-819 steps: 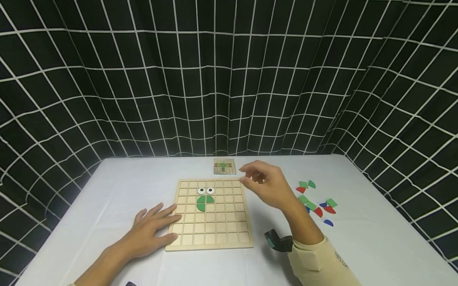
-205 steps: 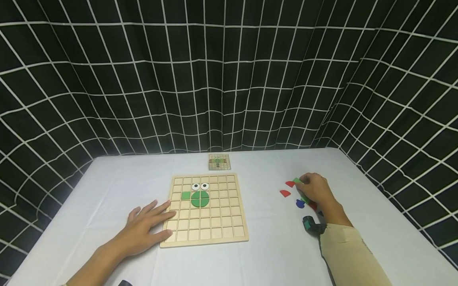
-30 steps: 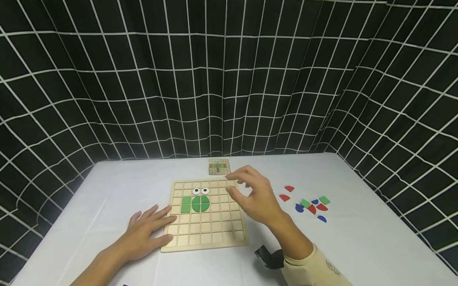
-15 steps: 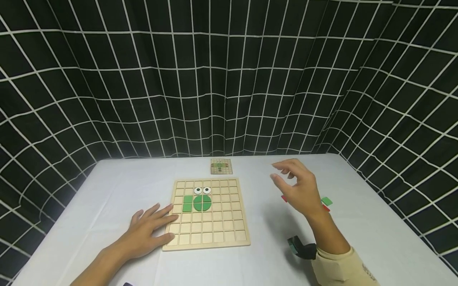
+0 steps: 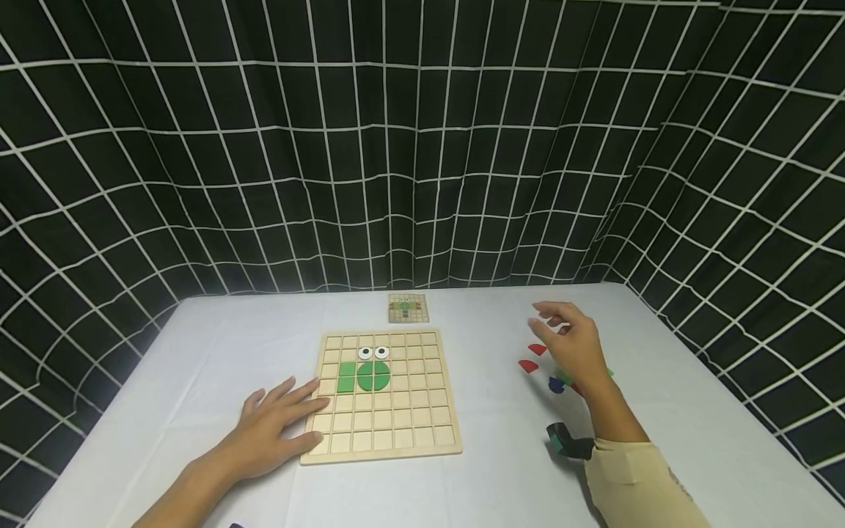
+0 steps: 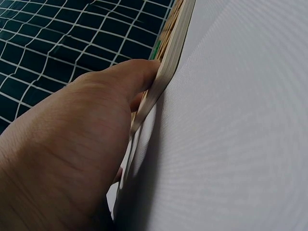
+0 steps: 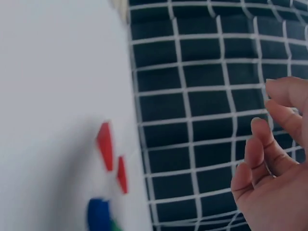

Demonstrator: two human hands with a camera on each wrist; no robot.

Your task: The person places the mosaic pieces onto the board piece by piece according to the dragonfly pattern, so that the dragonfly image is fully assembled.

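A wooden grid board (image 5: 409, 422) lies at the middle of the table. On it sit two white eye discs (image 5: 373, 353), a green circle (image 5: 373, 375) made of quarter pieces, and two green squares (image 5: 346, 377) left of the circle. My left hand (image 5: 277, 425) rests with spread fingers on the board's left edge; the left wrist view has its thumb (image 6: 139, 74) on the rim. My right hand (image 5: 571, 348) hovers above the loose pieces, fingers loosely bent, thumb apart from them, holding nothing. Near it lie red quarter pieces (image 5: 528, 366) and blue pieces (image 5: 557, 385), partly hidden by the hand and wrist.
Behind the board lies a small pattern card (image 5: 408, 308) with a figure in green, red and other colours. A green piece (image 5: 610, 372) peeks out right of my right wrist. A black curtain with white grid lines (image 5: 416, 183) surrounds the white table (image 5: 218, 345).
Since the oldest frame, the circle has gained its fourth quarter and two green squares have joined the board. Over the last second my right hand has moved right, from the board to the loose pieces.
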